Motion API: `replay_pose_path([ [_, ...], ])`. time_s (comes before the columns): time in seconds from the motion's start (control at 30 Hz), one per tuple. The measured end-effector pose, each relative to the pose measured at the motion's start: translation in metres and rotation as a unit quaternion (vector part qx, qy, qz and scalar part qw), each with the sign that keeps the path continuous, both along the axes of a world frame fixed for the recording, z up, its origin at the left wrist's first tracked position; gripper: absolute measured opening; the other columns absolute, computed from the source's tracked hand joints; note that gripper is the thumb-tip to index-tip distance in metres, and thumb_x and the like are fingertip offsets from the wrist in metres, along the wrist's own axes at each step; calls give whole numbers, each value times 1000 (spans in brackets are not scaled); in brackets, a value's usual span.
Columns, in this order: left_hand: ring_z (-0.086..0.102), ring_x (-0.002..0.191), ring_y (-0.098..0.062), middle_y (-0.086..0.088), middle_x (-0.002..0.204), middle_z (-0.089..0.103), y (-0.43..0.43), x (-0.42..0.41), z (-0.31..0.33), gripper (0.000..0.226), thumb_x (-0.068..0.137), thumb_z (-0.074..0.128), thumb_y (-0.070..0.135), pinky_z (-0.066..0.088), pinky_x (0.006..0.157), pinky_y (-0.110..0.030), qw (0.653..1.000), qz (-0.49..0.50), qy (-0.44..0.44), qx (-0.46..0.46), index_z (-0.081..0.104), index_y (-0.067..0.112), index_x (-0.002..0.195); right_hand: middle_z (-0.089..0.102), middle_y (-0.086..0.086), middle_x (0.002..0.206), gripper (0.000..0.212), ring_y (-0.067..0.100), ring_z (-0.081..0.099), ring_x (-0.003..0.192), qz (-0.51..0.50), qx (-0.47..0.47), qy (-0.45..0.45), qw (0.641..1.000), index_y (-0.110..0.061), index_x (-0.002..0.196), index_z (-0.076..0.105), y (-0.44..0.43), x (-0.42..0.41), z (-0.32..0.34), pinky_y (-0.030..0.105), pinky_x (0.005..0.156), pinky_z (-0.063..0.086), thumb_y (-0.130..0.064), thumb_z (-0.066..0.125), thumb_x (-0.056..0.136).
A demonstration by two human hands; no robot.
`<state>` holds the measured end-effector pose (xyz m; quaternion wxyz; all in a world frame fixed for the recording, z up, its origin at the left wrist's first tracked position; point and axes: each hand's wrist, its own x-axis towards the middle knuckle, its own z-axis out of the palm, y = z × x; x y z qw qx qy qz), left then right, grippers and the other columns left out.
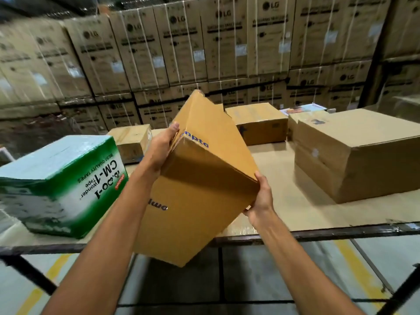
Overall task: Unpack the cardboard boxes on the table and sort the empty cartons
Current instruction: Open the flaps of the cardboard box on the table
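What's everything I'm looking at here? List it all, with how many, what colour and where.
Held carton: one, tan with blue lettering, tilted in the air above the table's near edge.
Tape box: one, green and white, on the table's left side.
Brown boxes on the table: four; a large one at right, a medium one at the far middle, a small one at far left, and one partly hidden behind the large one.
Table: one, tan top, dark metal frame.
Stacked cartons: many, brown, strapped, along the back.
Left hand: grips the carton's left side.
Right hand: grips its lower right corner.
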<state>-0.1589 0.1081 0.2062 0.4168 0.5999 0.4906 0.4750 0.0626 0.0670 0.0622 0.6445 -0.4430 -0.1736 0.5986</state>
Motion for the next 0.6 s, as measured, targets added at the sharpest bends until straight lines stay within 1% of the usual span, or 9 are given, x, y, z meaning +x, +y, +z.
replay_pose_path([
  [0.07, 74, 84, -12, 3, 95, 78, -4, -13, -1, 42, 99, 44, 57, 58, 67, -26, 998, 12, -64, -6, 70, 24, 104, 66, 10, 119, 46, 29, 59, 111, -3, 25, -30, 999, -27, 122, 60, 9, -5, 25, 48, 91, 53, -59, 55, 90],
  [0.13, 73, 97, -23, -6, 108, 76, -5, -25, -1, 53, 96, 46, 63, 58, 75, -33, 991, 14, -130, -20, 71, 20, 114, 65, 9, 119, 45, 29, 59, 110, -2, 37, -56, 998, -25, 119, 61, 17, -8, 49, 48, 89, 53, -59, 55, 91],
  [0.17, 71, 101, -26, -10, 114, 74, -5, -30, -1, 58, 94, 47, 65, 57, 77, -36, 987, 13, -156, -23, 70, 18, 119, 64, 7, 118, 42, 28, 58, 110, 0, 43, -77, 996, -26, 117, 60, 19, -9, 61, 49, 93, 51, -59, 54, 92],
  [0.27, 69, 106, -27, -12, 117, 72, -8, -44, -5, 57, 96, 45, 61, 57, 79, -37, 975, 15, -221, -29, 69, 17, 123, 62, -1, 114, 36, 24, 55, 113, -5, 77, -144, 986, -30, 115, 55, 31, -12, 96, 48, 105, 43, -58, 56, 92],
  [0.33, 68, 111, -29, -13, 118, 72, -9, -52, -10, 55, 95, 48, 59, 55, 86, -39, 963, 12, -267, -42, 70, 16, 122, 64, -1, 116, 49, 23, 56, 114, -8, 95, -193, 977, -25, 119, 61, 36, -17, 114, 47, 106, 43, -61, 60, 85],
  [0.4, 71, 103, -29, -15, 115, 73, -9, -58, -17, 50, 98, 49, 52, 57, 82, -39, 951, 6, -305, -49, 67, 13, 124, 67, 1, 113, 59, 23, 59, 111, -16, 98, -241, 965, -23, 115, 66, 39, -22, 120, 47, 101, 48, -67, 62, 75],
  [0.47, 73, 92, -27, -16, 109, 74, -9, -57, -23, 46, 100, 50, 44, 60, 73, -36, 943, -10, -327, -55, 62, 10, 128, 68, 2, 104, 48, 22, 60, 104, -37, 101, -276, 955, -21, 103, 68, 37, -22, 121, 40, 91, 51, -63, 61, 81],
  [0.53, 73, 86, -27, -17, 104, 74, -9, -51, -23, 49, 96, 54, 39, 60, 68, -34, 941, -17, -329, -71, 57, 7, 133, 66, 2, 96, 36, 19, 59, 96, -54, 104, -294, 949, -21, 90, 66, 33, -17, 121, 37, 82, 47, -56, 59, 89],
  [0.6, 71, 81, -26, -15, 99, 74, -6, -47, -23, 52, 92, 57, 37, 58, 70, -33, 937, -23, -338, -81, 57, 5, 133, 67, 4, 94, 39, 21, 61, 95, -64, 107, -309, 943, -20, 86, 66, 32, -11, 120, 39, 83, 49, -58, 59, 89],
])
